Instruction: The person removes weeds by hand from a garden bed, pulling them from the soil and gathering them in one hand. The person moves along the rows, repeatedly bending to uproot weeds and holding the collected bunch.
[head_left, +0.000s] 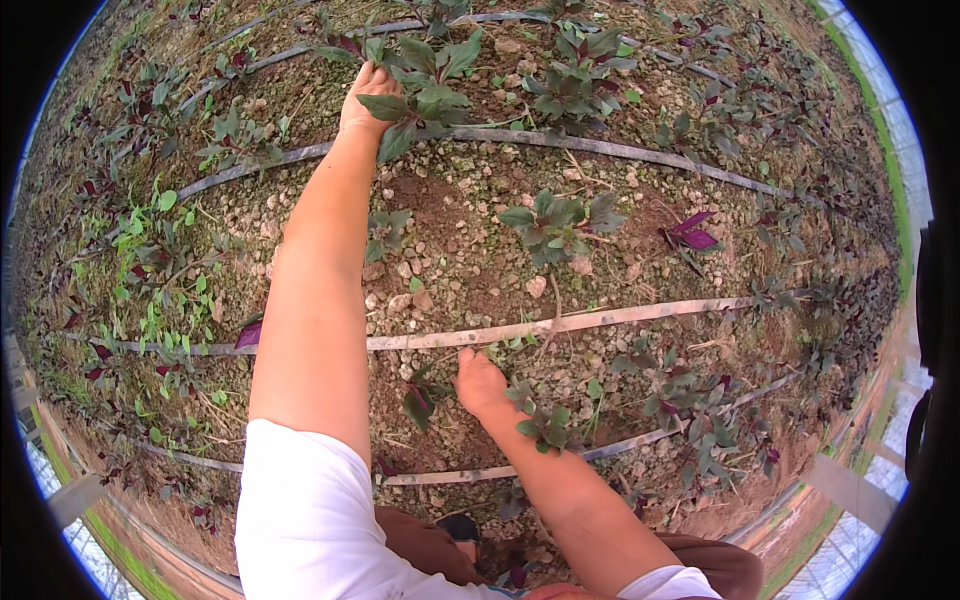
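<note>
My left hand (369, 99) reaches far forward among the stems of a leafy plant with dark green and purple leaves (427, 90); leaves cover part of its fingers, and what they touch is hidden. Nearer to me, my right hand (480, 381) is low over the soil, just below a pale drip irrigation tape (480, 334). Small green weeds (517, 343) lie at its fingertips; whether it grips any of them cannot be told. A small purple-leaved plant (420, 399) grows left of this hand, and another leafy plant (551, 429) overlaps my right forearm.
Further drip tapes (600, 144) cross the clod-strewn bed. A green plant (559, 225) and a bright purple one (694, 232) stand ahead. Light green weeds (161, 277) crowd the left side. My brown-clad legs (427, 544) are below.
</note>
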